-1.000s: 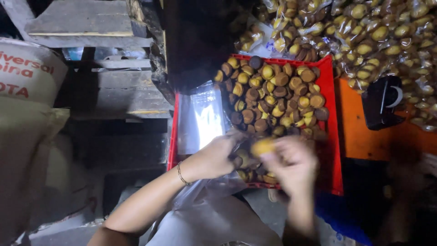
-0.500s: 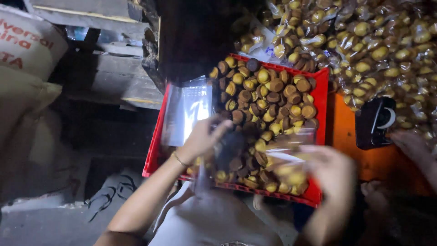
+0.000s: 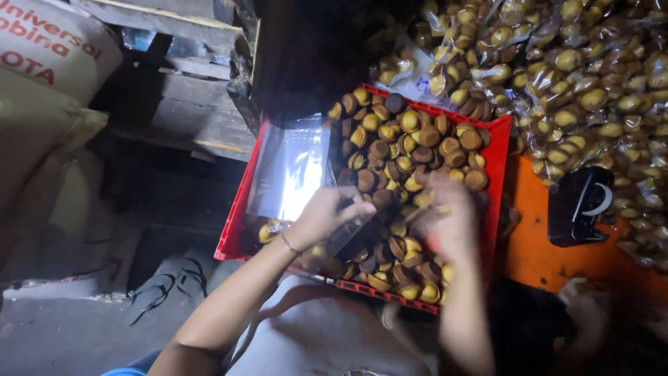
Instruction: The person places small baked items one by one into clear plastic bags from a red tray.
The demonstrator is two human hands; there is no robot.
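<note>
A red plastic crate point(image 3: 240, 209) rests on my lap, heaped with small round brown and yellow cakes point(image 3: 410, 139). A stack of clear plastic bags point(image 3: 289, 167) lies in the crate's left part. My left hand point(image 3: 323, 216) holds a clear plastic bag point(image 3: 348, 233) over the cakes near the crate's front. My right hand point(image 3: 449, 216) is blurred, hovering over the cakes at the crate's right side; whether it holds a cake I cannot tell.
A large pile of bagged cakes point(image 3: 577, 76) fills the upper right. A black device point(image 3: 577, 205) sits on an orange surface point(image 3: 557, 257). Wooden pallets point(image 3: 174, 104) and a white sack point(image 3: 49, 42) stand at left. Sandals point(image 3: 163, 289) lie on the floor.
My right hand came back from the right edge to above the cakes. My left hand stayed on the clear bag. The camera tilted, shifting the crate rightward in view.
</note>
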